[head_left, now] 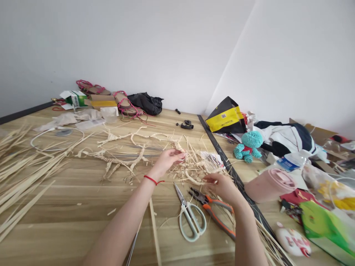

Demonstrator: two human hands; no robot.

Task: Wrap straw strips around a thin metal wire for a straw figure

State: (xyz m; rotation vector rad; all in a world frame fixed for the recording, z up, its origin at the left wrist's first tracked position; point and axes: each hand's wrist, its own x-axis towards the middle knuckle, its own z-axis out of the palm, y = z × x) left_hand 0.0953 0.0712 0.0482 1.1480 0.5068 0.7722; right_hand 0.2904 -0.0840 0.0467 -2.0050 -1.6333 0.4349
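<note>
My left hand (171,159) is closed, its thumb and fingers around the upper part of a pale branch (191,178) wrapped in straw-like strips. The lower end of this branch curves to my right hand (222,186), whose fingers are pinched at its tip; the exact grip is partly hidden. Loose straw scraps (177,172) lie tangled under both hands. Just below them are scissors (191,221) with pale handles, blades slightly parted, and orange-and-grey pliers (215,212) under my right wrist. More wrapped branches (135,160) lie joined together to the left.
Long flat strips (30,173) spread over the left side. Sandals (124,103), a green-and-white box (74,99) and a black bag (146,103) stand at the back. Right of the black table edge (215,142) are a turquoise crochet doll (249,144), a pink roll (269,184) and a plastic bottle (291,161).
</note>
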